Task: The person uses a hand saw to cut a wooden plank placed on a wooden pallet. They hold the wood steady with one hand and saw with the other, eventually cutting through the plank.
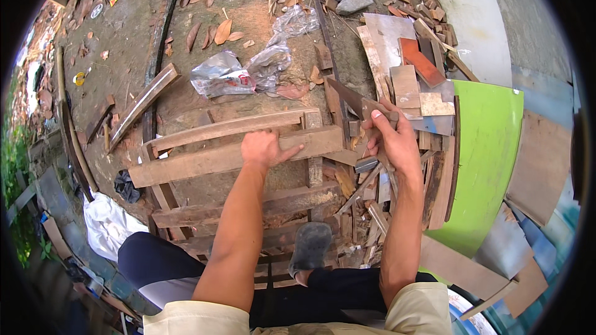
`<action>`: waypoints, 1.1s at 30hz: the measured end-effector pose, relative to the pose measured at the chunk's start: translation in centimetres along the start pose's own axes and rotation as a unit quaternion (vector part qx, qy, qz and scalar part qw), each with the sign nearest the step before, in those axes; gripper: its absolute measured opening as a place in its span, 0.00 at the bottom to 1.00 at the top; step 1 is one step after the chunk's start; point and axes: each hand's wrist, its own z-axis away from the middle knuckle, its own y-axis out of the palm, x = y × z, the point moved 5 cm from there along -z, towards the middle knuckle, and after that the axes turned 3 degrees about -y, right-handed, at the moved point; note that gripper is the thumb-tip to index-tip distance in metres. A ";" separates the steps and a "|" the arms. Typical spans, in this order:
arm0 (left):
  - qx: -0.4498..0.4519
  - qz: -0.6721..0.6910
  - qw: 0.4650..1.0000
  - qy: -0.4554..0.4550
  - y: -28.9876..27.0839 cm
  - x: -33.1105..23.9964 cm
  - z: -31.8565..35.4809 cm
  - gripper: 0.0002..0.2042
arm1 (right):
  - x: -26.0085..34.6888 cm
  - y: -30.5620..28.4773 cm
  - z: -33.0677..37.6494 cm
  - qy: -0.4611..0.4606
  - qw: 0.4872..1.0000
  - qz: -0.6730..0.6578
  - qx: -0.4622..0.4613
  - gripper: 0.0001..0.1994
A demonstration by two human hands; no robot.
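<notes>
A wooden plank (pixel 205 160) lies crosswise over a slatted wooden frame (pixel 310 167). My left hand (pixel 264 149) grips it from above, fingers curled over the far edge and thumb stretched along the top. To the right of the plank's end, my right hand (pixel 394 139) is closed round the wooden handle of a handsaw (pixel 349 97). The dark, tapering blade points up and to the left, apart from the plank. Part of the handle is hidden by my fingers.
A clog-shod foot (pixel 310 245) rests on the slats. Scrap boards and offcuts (pixel 406 87) pile up at the right beside a green panel (pixel 484 161). Crumpled clear plastic (pixel 223 74), stones (pixel 354 1) and dry leaves lie beyond. A white sack (pixel 110 223) is at the left.
</notes>
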 end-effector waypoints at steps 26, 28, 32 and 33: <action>0.000 -0.037 0.999 0.002 -1.3 -0.6 0.3 0.44 | -9.0 1.4 12.5 0.099 0.875 -0.456 -0.126 0.33; 0.001 -0.038 0.999 -0.002 -1.1 -0.8 0.3 0.44 | -9.6 1.1 12.8 0.092 0.898 -0.417 -0.106 0.33; -0.076 -0.084 0.994 -0.001 -0.5 -0.6 0.8 0.45 | -11.6 2.1 13.5 0.119 0.907 -0.401 -0.047 0.31; -0.120 -0.108 0.987 0.007 -0.6 -0.8 1.1 0.45 | -12.3 2.4 13.5 0.126 0.902 -0.412 -0.031 0.31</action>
